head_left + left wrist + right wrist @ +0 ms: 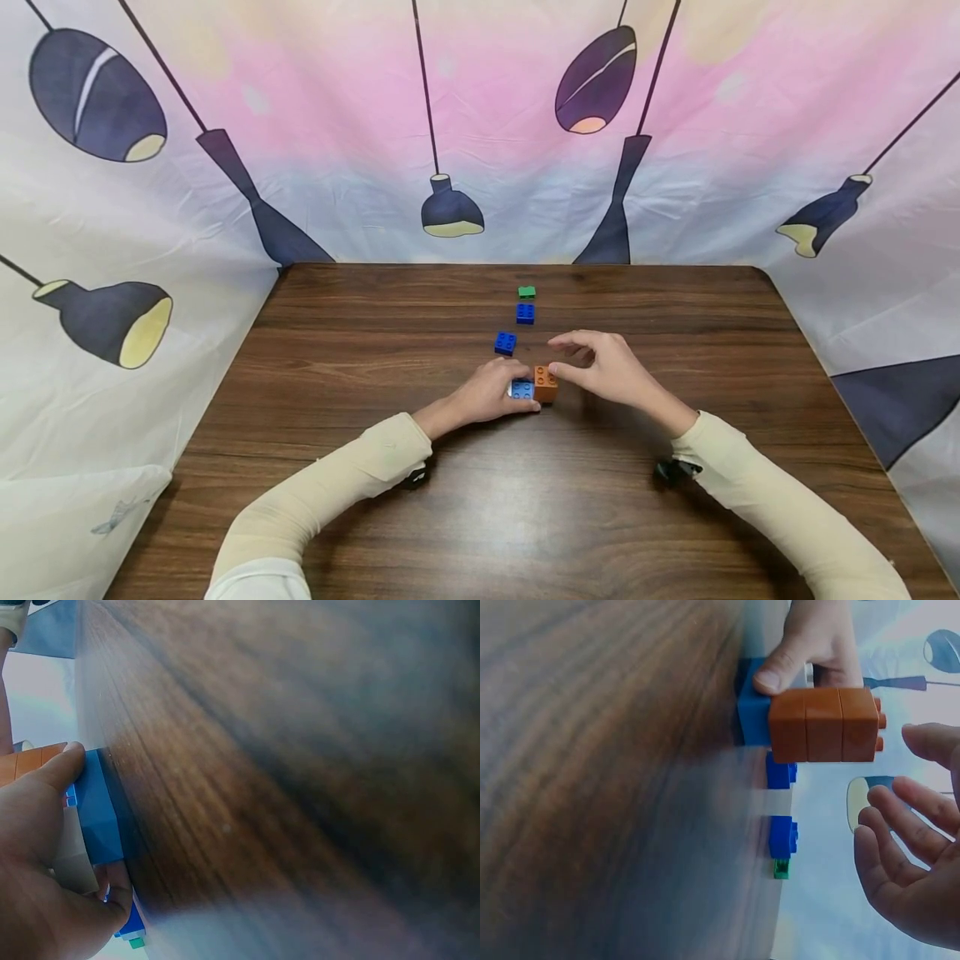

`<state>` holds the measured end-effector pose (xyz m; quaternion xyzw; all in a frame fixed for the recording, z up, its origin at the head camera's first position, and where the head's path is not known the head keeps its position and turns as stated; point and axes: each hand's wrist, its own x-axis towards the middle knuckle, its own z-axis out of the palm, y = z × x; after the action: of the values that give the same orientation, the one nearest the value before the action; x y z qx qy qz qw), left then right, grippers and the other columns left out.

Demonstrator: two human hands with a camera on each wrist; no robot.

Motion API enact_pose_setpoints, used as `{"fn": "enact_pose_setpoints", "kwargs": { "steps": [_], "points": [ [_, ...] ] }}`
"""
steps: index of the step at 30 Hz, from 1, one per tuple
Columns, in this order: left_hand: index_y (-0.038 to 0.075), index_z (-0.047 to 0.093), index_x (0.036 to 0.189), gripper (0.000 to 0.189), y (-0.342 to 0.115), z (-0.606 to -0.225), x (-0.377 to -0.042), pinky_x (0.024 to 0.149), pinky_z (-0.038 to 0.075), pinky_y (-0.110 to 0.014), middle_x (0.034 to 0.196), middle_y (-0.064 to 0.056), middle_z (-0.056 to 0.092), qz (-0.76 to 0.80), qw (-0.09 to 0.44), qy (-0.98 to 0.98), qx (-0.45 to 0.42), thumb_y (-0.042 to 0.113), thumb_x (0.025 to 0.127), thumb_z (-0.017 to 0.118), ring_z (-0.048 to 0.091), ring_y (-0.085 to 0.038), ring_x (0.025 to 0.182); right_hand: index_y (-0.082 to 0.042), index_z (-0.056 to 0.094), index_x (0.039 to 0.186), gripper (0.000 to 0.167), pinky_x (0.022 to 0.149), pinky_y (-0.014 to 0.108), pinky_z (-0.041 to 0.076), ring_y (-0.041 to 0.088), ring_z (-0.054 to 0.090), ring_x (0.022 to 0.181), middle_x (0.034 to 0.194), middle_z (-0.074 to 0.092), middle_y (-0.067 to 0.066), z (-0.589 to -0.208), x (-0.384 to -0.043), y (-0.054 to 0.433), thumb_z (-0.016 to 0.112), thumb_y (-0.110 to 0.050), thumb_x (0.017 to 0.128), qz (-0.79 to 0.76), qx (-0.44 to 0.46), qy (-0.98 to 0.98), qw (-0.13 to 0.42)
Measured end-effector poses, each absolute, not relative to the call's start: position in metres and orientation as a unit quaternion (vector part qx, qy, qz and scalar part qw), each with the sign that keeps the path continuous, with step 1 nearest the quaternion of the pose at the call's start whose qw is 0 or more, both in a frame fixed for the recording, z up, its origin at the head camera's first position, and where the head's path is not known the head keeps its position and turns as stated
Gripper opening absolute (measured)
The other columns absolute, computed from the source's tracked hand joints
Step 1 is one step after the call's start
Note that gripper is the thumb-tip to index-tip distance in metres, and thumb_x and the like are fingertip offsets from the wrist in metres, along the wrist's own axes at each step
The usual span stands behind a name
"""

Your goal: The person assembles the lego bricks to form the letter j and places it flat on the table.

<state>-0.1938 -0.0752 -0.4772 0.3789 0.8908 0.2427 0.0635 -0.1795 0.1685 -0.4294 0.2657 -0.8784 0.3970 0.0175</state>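
A small building-brick assembly stands on the table. It has a blue base brick (99,806) with studs, a white brick (73,855) on one part, and a stack of three orange bricks (823,725) on the other end. My left hand (489,393) grips the base, thumb on the near side and fingers around the far side, partly hiding the white brick. My right hand (609,367) hovers just right of the orange stack, fingers spread and holding nothing. The right wrist view shows a gap between its thumb and the orange studs.
Beyond the left hand lie two dark blue bricks (505,342) in a loose line, with a small green brick (527,292) behind them. They sit on the brown wooden table (360,333). A fabric backdrop (360,200) with printed lamps hangs at the table's far edge.
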Motion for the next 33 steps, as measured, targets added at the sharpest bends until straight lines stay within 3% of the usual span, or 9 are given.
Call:
{"fn": "enact_pose_setpoints", "kwargs": {
  "steps": [7, 18, 24, 33],
  "points": [
    [0.010, 0.071, 0.118, 0.042, -0.076, -0.477, -0.193, 0.091, 0.050, -0.038, 0.112, -0.003, 0.071, 0.241, 0.062, 0.892, 0.379, 0.041, 0.091, 0.078, 0.061, -0.017, 0.101, -0.008, 0.072, 0.124, 0.038, 0.083, 0.044, 0.058, 0.027, 0.070, 0.102, 0.116, 0.074, 0.012, -0.430, -0.199, 0.167, 0.076, -0.032, 0.094, 0.420, 0.240, -0.875, 0.001],
    [0.011, 0.071, 0.117, 0.042, -0.076, -0.478, -0.193, 0.088, 0.049, -0.036, 0.110, -0.001, 0.071, 0.236, 0.060, 0.894, 0.377, 0.042, 0.091, 0.078, 0.061, -0.016, 0.099, -0.007, 0.072, 0.124, 0.043, 0.087, 0.043, 0.057, 0.023, 0.070, 0.104, 0.117, 0.074, 0.008, -0.449, -0.235, 0.148, 0.078, -0.035, 0.092, 0.415, 0.233, -0.879, -0.034],
    [0.009, 0.071, 0.118, 0.041, -0.076, -0.477, -0.193, 0.094, 0.050, -0.040, 0.115, -0.003, 0.072, 0.241, 0.061, 0.891, 0.379, 0.041, 0.092, 0.077, 0.063, -0.018, 0.105, -0.007, 0.072, 0.125, 0.041, 0.088, 0.042, 0.057, 0.022, 0.070, 0.102, 0.116, 0.074, 0.007, -0.457, -0.246, 0.136, 0.078, -0.032, 0.093, 0.402, 0.254, -0.879, -0.041],
    [0.009, 0.070, 0.116, 0.041, -0.077, -0.479, -0.194, 0.090, 0.050, -0.037, 0.114, -0.003, 0.072, 0.245, 0.056, 0.888, 0.386, 0.041, 0.093, 0.076, 0.063, -0.018, 0.101, -0.009, 0.072, 0.125, 0.038, 0.086, 0.040, 0.057, 0.021, 0.069, 0.100, 0.113, 0.074, 0.007, -0.469, -0.257, 0.119, 0.077, -0.030, 0.093, 0.371, 0.261, -0.889, -0.058]
  ]
}}
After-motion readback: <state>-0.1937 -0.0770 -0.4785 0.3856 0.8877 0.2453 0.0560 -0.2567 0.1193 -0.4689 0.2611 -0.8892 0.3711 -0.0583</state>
